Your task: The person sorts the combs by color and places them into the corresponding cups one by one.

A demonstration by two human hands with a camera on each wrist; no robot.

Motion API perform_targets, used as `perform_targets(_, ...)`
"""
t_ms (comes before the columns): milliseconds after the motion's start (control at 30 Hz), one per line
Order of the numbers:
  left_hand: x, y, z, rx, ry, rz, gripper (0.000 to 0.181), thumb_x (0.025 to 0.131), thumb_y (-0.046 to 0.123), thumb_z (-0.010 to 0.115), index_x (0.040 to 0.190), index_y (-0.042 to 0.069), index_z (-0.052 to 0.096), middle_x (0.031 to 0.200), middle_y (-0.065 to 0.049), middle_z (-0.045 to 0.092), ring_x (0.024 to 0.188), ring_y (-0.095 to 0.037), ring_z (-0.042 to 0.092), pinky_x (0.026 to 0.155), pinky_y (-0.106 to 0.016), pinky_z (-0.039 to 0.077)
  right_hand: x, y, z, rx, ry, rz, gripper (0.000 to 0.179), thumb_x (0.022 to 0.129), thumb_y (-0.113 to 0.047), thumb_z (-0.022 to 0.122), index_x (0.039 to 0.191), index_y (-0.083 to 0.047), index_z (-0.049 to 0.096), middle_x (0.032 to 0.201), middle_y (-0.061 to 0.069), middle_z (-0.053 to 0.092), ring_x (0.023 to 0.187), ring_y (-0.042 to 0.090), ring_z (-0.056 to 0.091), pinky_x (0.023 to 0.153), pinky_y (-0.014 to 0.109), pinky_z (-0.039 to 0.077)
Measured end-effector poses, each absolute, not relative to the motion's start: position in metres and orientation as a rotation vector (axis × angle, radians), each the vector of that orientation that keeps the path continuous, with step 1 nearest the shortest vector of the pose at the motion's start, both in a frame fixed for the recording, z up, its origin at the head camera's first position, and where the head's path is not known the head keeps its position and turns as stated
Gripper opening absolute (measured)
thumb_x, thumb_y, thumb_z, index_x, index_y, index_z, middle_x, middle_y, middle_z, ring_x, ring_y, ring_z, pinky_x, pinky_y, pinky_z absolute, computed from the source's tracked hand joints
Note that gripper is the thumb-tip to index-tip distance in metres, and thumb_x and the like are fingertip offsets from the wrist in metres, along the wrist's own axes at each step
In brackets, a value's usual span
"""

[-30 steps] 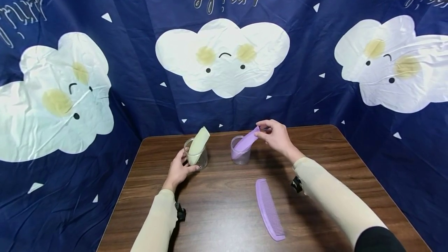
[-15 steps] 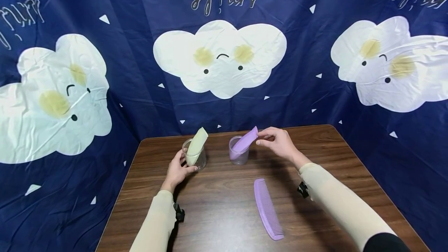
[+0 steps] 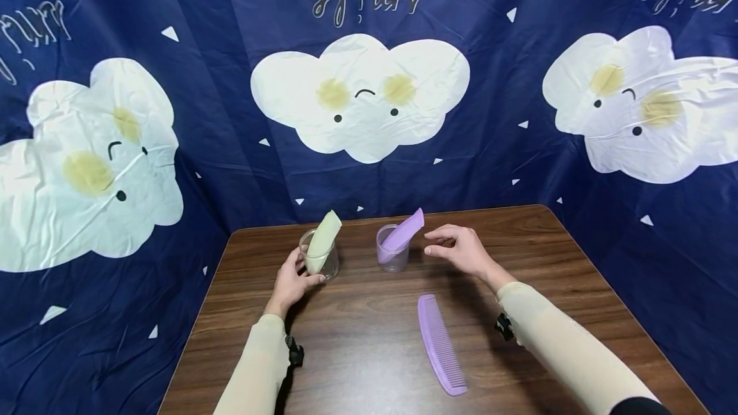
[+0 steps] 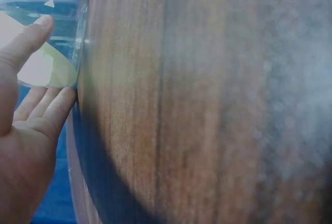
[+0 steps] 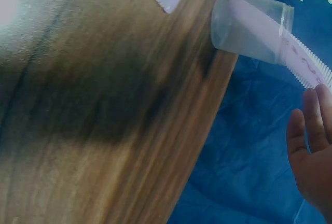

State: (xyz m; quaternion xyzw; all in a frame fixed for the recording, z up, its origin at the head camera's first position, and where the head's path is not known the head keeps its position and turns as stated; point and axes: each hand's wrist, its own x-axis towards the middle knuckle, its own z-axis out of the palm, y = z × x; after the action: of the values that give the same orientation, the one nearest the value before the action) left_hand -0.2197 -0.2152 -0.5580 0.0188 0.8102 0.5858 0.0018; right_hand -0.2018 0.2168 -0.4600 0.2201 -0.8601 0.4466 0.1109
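Observation:
My left hand [image 3: 292, 284] holds a clear plastic cup [image 3: 331, 266] at the table's back left, thumb on one side and fingers on the other. A pale green comb [image 3: 324, 241] leans in that cup, its top tilted right above the rim. To its right stands a second clear cup [image 3: 394, 266], with a purple comb [image 3: 405, 232] slanting out toward the right. Beside that comb's upper end, my right hand [image 3: 463, 250] hovers with fingers loosely bent and nothing between them. In the right wrist view, this comb [image 5: 301, 60] shows its teeth along its edges.
Another purple comb [image 3: 441, 346] lies flat nearer the front of the brown wooden table [image 3: 357, 351], right of the middle. A dark blue curtain [image 3: 369, 187] with white clouds hangs behind the table and along both sides.
My right hand has let go of the purple comb in the right cup and drawn back to the right and slightly down. The left hand stays at its cup.

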Motion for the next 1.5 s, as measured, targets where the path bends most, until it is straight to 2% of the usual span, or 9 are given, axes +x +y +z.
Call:
perform_targets(167, -0.217, -0.215, -0.557, 0.077, 2.55, 1.85, 0.095, 0.077, -0.008, 0.084, 0.156, 0.001, 0.033, 0.153, -0.025, 0.043, 0.145, -0.042, 0.042, 0.117, -0.051, 0.042, -0.196, 0.219, -0.471, 0.64, -2.563, 1.357, 0.031, 0.081, -0.019, 0.088, 0.11, -0.011, 0.08, 0.105, 0.008, 0.076, 0.095, 0.034, 0.071, 0.078, 0.043, 0.062)
perform_targets(300, -0.204, -0.21, -0.537, 0.1, 2.535, 1.855, 0.092, 0.076, -0.01, 0.083, 0.154, -0.003, 0.034, 0.151, -0.028, 0.044, 0.144, -0.044, 0.042, 0.116, -0.053, 0.043, -0.192, 0.221, -0.479, 0.655, -2.582, 1.374, 0.034, 0.081, -0.02, 0.089, 0.112, -0.01, 0.079, 0.106, 0.012, 0.076, 0.094, 0.034, 0.071, 0.077, 0.045, 0.062)
perform_targets(467, -0.194, -0.206, -0.519, 0.113, 2.531, 1.832, 0.09, 0.078, -0.009, 0.082, 0.154, -0.006, 0.033, 0.148, -0.031, 0.045, 0.144, -0.046, 0.041, 0.116, -0.054, 0.043, -0.186, 0.222, -0.487, 0.658, -2.636, 1.33, 0.035, 0.08, -0.023, 0.089, 0.113, -0.014, 0.08, 0.109, 0.004, 0.078, 0.096, 0.032, 0.073, 0.075, 0.042, 0.061)
perform_targets(667, -0.202, -0.21, -0.532, 0.084, 2.519, 1.829, 0.094, 0.078, -0.009, 0.083, 0.156, -0.005, 0.031, 0.149, -0.03, 0.043, 0.146, -0.045, 0.039, 0.116, -0.051, 0.043, -0.18, 0.221, -0.498, 0.69, -2.663, 1.339, 0.04, 0.08, -0.024, 0.09, 0.116, -0.011, 0.079, 0.113, 0.003, 0.077, 0.102, 0.034, 0.072, 0.08, 0.048, 0.062)
perform_targets(900, -0.216, -0.216, -0.56, 0.075, 2.548, 1.85, 0.096, 0.077, -0.005, 0.085, 0.157, 0.002, 0.032, 0.15, -0.026, 0.044, 0.146, -0.042, 0.04, 0.116, -0.05, 0.044, -0.176, 0.218, -0.511, 0.726, -2.665, 1.364, 0.04, 0.08, -0.014, 0.088, 0.118, -0.009, 0.077, 0.116, 0.01, 0.075, 0.101, 0.039, 0.071, 0.083, 0.046, 0.063)
perform_targets(1033, -0.216, -0.217, -0.562, 0.092, 2.577, 1.836, 0.095, 0.077, -0.003, 0.086, 0.156, 0.004, 0.034, 0.148, -0.025, 0.046, 0.145, -0.042, 0.042, 0.114, -0.049, 0.046, -0.172, 0.217, -0.517, 0.732, -2.705, 1.361, 0.043, 0.081, -0.017, 0.088, 0.121, -0.008, 0.075, 0.118, 0.016, 0.074, 0.101, 0.036, 0.071, 0.083, 0.043, 0.063)
perform_targets(1167, -0.216, -0.217, -0.562, 0.096, 2.578, 1.847, 0.095, 0.076, -0.002, 0.087, 0.155, 0.003, 0.036, 0.147, -0.025, 0.047, 0.143, -0.043, 0.044, 0.113, -0.05, 0.047, -0.17, 0.216, -0.522, 0.742, -2.744, 1.411, 0.048, 0.082, -0.016, 0.087, 0.125, -0.003, 0.071, 0.119, 0.02, 0.073, 0.102, 0.034, 0.071, 0.088, 0.045, 0.062)
perform_targets(1300, -0.216, -0.216, -0.56, 0.092, 2.559, 1.875, 0.094, 0.075, -0.003, 0.087, 0.154, 0.003, 0.037, 0.146, -0.025, 0.048, 0.143, -0.042, 0.044, 0.113, -0.049, 0.047, -0.168, 0.215, -0.527, 0.77, -2.759, 1.434, 0.05, 0.082, -0.014, 0.088, 0.126, 0.002, 0.069, 0.118, 0.02, 0.073, 0.103, 0.036, 0.071, 0.091, 0.049, 0.06)
perform_targets(1500, -0.216, -0.216, -0.559, 0.102, 2.538, 1.894, 0.095, 0.075, -0.004, 0.087, 0.155, 0.002, 0.036, 0.147, -0.026, 0.047, 0.144, -0.043, 0.043, 0.114, -0.051, 0.045, -0.166, 0.213, -0.534, 0.835, -2.78, 1.364, 0.049, 0.082, -0.016, 0.087, 0.124, 0.003, 0.07, 0.116, 0.018, 0.075, 0.104, 0.036, 0.071, 0.093, 0.047, 0.059)
